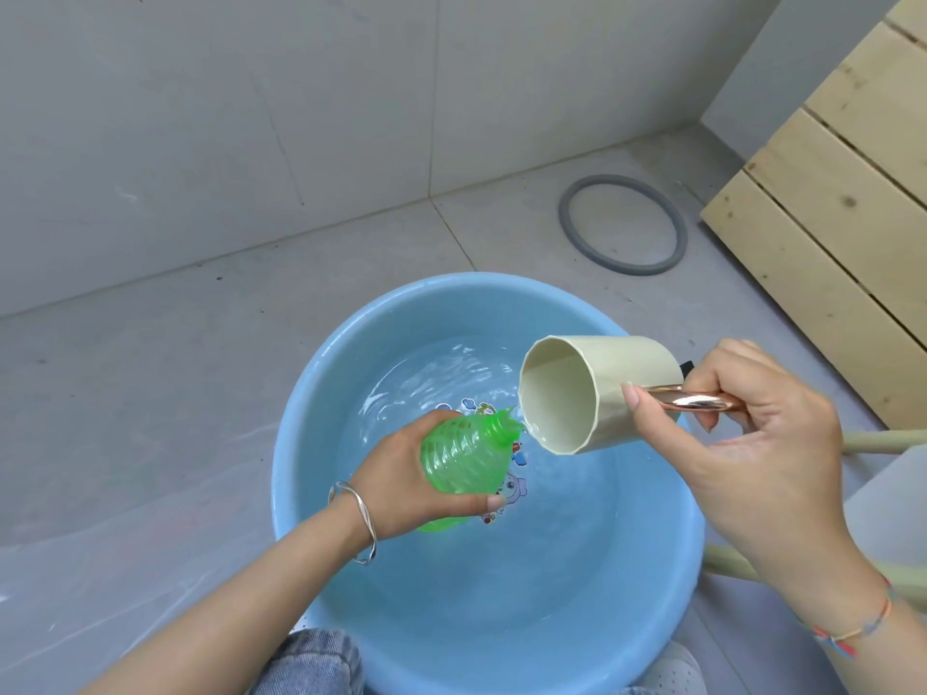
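You hold a green see-through plastic thing point(464, 456) with ridges all round it in your left hand point(401, 489). Your fingers and thumb curl round its fat end. Its pointy end tips up and away from you, toward your right hand point(767, 433).

Your right hand grips the shiny pink-gold handle point(687, 399) of a cream cup point(592, 388). Your fingers wrap round the handle and your thumb presses on top of it. The cup lies tipped on its side, with its open mouth facing your left hand. The low edge of the mouth is right by the green tip, and a little water shows there. You cannot tell if the two touch.

Both hands are over a big blue basin point(552, 594). Under your hands there is rippling water point(441, 373) in it, and cartoon stickers point(511, 489) peek out beside your left thumb.

A silver bangle point(358, 519) sits on your left wrist, and a bright string bracelet point(853, 629) on your right wrist. Your jeans knee point(311, 664) is below your left arm.

The basin stands on a grey floor point(150, 393). Well past your right hand, a grey ring point(566, 218) lies flat on the floor. Pale wooden boards point(827, 218) lean just beyond the ring.
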`<move>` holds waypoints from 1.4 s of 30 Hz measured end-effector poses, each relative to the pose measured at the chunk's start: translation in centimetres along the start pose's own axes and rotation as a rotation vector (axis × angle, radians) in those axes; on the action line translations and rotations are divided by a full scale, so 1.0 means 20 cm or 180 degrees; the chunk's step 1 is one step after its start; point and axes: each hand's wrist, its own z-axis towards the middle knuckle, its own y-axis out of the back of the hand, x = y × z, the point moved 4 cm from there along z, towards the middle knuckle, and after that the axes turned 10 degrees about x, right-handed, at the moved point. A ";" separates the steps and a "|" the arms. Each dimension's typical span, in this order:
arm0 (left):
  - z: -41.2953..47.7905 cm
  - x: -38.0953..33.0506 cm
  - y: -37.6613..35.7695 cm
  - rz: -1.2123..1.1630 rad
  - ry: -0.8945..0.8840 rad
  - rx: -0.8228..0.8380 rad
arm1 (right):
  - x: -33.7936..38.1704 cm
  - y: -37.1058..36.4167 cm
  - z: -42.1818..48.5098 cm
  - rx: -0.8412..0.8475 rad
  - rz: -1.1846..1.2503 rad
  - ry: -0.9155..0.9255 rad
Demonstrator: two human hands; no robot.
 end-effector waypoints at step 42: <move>0.00 -0.01 -0.01 -0.0029 0.0070 -0.0121 | 0.14 -0.05 0.01 0.0058 -0.0799 0.1230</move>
